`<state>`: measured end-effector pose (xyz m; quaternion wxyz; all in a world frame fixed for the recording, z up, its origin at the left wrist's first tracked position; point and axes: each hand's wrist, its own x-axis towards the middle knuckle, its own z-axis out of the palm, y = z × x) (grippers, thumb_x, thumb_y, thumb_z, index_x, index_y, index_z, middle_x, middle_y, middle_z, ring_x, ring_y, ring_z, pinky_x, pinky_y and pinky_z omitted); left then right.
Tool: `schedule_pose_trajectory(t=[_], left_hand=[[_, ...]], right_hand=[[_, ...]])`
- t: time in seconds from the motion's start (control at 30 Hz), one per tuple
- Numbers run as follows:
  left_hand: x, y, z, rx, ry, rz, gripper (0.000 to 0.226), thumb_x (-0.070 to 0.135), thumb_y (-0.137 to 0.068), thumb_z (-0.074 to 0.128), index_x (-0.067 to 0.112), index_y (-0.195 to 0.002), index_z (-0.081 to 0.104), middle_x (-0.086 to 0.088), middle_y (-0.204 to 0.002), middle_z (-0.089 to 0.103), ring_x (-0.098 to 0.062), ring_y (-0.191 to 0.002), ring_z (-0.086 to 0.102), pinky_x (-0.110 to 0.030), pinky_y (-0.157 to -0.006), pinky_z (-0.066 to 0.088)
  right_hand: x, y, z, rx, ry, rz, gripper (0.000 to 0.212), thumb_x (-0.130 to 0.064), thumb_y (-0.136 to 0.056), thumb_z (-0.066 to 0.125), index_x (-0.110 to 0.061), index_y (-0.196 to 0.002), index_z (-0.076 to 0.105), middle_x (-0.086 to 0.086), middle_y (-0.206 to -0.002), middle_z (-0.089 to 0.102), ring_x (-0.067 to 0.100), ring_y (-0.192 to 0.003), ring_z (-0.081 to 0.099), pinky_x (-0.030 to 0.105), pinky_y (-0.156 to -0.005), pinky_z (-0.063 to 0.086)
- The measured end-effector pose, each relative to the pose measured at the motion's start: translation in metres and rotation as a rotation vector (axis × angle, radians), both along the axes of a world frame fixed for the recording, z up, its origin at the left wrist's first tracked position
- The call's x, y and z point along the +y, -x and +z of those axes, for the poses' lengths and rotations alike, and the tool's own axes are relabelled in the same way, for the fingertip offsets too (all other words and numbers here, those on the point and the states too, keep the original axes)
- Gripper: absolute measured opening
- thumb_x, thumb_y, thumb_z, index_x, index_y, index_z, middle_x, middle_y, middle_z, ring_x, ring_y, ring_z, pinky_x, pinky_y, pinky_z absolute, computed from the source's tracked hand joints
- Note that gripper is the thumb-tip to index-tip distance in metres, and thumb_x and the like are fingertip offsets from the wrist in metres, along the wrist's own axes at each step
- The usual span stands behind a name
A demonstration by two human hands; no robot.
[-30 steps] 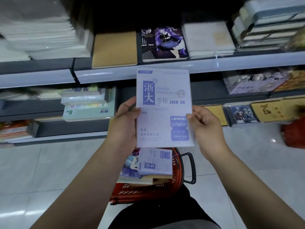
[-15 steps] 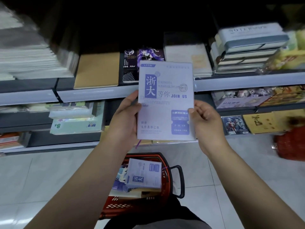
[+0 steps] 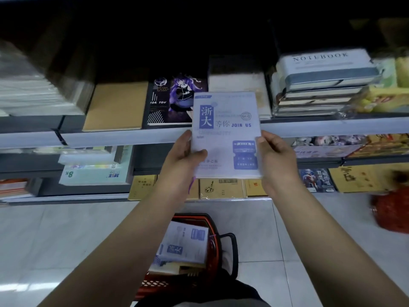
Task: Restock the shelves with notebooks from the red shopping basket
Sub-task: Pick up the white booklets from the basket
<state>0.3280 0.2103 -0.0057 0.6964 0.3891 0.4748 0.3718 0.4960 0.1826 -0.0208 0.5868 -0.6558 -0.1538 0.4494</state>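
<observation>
Lilac-white notebook [image 3: 225, 134] is up in front of me, cover facing me, upright, blue block w/ white characters and "JOIN US" on it. L hand [image 3: 181, 160] grips its left edge, thumb curled over the front low down, fingers behind. R hand [image 3: 276, 160] pinches the right edge, thumb on the front. A purple ribbon [image 3: 190, 185] hangs from the bottom by my L wrist.

Notebook's top half overlaps the shelf [image 3: 132, 136] lip at 12 o'clock; can't tell if it touches. On that shelf, at 11: a kraft pad [image 3: 115, 107], then a dark anime book [image 3: 170, 100] marked "FOR YOU", partly behind my notebook. At 12–1: a pale stack [image 3: 236, 83]. At 1–2: a wrapped pile [image 3: 321, 85], top one reading "NOTEBOOK". At 9–10: blurred white stacks [image 3: 33, 91].

Lower shelf, just under my hands: gold-cover books [image 3: 221, 188] in a row; more gold ones and cards at 3.

Basket [image 3: 212, 240], red w/ black handle, sits on the tiled floor [image 3: 55, 240] at 6, between my forearms. Same-design notebook [image 3: 186, 244] lies on top in it, others under. Red blurred thing [image 3: 391, 209] at 4, can't tell what.
</observation>
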Motion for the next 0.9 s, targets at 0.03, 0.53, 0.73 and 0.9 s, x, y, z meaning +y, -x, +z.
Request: schedule_pose_trajectory(t=[0.03, 0.53, 0.73, 0.9], left_hand=[[0.000, -0.003, -0.002, 0.061, -0.051, -0.009, 0.042, -0.004, -0.092, 0.054, 0.032, -0.114, 0.057, 0.018, -0.106, 0.072, -0.004, -0.106, 0.066, -0.029, -0.089, 0.050], [0.009, -0.044, -0.014, 0.619, -0.430, 0.007, 0.050, 0.012, -0.086, 0.069, 0.023, -0.130, 0.047, 0.001, -0.124, 0.054, -0.001, -0.102, 0.057, 0.001, -0.072, 0.044], [0.019, -0.059, -0.027, 0.599, -0.431, 0.058, 0.054, 0.015, -0.087, 0.069, 0.022, -0.135, 0.046, -0.002, -0.124, 0.056, -0.002, -0.100, 0.060, -0.007, -0.080, 0.050], [0.035, -0.065, -0.033, 0.617, -0.492, 0.057, 0.048, 0.016, -0.083, 0.073, 0.019, -0.126, 0.052, -0.002, -0.117, 0.061, -0.013, -0.108, 0.060, -0.028, -0.089, 0.053]], right_hand=[[0.003, -0.002, 0.000, 0.012, 0.005, -0.012, 0.014, -0.011, -0.098, 0.054, -0.013, -0.107, 0.065, 0.011, -0.104, 0.072, 0.025, -0.090, 0.070, 0.044, -0.083, 0.059], [0.008, -0.052, 0.000, 0.232, -0.117, 0.124, 0.038, 0.003, -0.089, 0.060, -0.012, -0.124, 0.054, 0.004, -0.117, 0.067, 0.017, -0.107, 0.066, 0.030, -0.088, 0.057], [-0.013, -0.069, -0.004, 0.105, 0.139, 0.356, 0.014, -0.019, -0.090, 0.062, -0.013, -0.103, 0.063, 0.002, -0.088, 0.067, 0.012, -0.074, 0.069, 0.027, -0.067, 0.056], [0.001, -0.057, 0.002, 0.112, 0.147, 0.384, 0.025, -0.033, -0.094, 0.057, -0.012, -0.090, 0.070, -0.003, -0.066, 0.067, 0.010, -0.058, 0.064, 0.025, -0.061, 0.055]])
